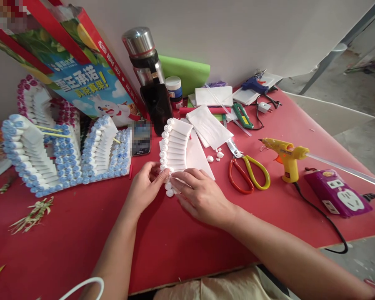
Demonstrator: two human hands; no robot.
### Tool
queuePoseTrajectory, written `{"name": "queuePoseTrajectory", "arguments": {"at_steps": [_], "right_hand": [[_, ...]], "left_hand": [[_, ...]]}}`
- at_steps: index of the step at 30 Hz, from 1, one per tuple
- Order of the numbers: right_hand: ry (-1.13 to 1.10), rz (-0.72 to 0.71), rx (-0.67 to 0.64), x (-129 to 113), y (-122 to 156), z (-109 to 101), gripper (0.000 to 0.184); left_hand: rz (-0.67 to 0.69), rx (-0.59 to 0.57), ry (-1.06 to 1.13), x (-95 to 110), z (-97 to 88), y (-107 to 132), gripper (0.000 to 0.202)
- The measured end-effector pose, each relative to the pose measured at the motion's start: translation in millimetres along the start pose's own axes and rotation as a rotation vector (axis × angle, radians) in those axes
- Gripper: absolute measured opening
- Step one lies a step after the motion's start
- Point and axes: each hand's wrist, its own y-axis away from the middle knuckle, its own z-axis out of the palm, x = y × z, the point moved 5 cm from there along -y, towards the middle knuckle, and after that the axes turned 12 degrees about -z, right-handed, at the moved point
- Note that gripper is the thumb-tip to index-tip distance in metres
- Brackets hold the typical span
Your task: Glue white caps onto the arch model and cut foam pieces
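Observation:
A curved row of white paper rolls [178,143], each with a coiled, flower-like end, lies in front of me on the red table. Its near end is between my hands. My left hand [148,183] pinches it from the left, thumb on the rolled ends. From the right, my right hand [203,196] closes its fingers on the same lower end, hiding part of it. A white sheet [198,156] lies partly under the row. Just right of it are small white paper scraps [217,156] and scissors [245,171] with one red and one yellow handle.
Yellow glue gun [284,156] and purple power strip [339,193] stand right, with a cord over the table edge. Left are blue-and-white paper-roll pieces [43,166]. Behind: steel flask [140,46], phone [156,106], paper stack [209,125], green cutter [242,116], large printed bag [81,79].

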Motion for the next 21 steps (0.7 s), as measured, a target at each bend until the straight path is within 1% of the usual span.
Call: {"name": "queuePoseTrajectory", "arguments": {"at_steps": [8,14,21], "right_hand": [[0.045,0.024,-0.133,-1.1,-1.8,7.9,0.035],[0.058,0.021,-0.142,-2.0,-3.2,9.1,0.035],[0.084,0.018,-0.158,-2.0,-2.6,12.6,0.038]], "left_hand": [[0.019,-0.031,-0.073,6.6,3.2,-4.5,0.046],[0.030,-0.050,-0.115,8.0,3.9,-3.9,0.041],[0.037,-0.032,-0.135,10.2,2.6,-2.7,0.036]]}}
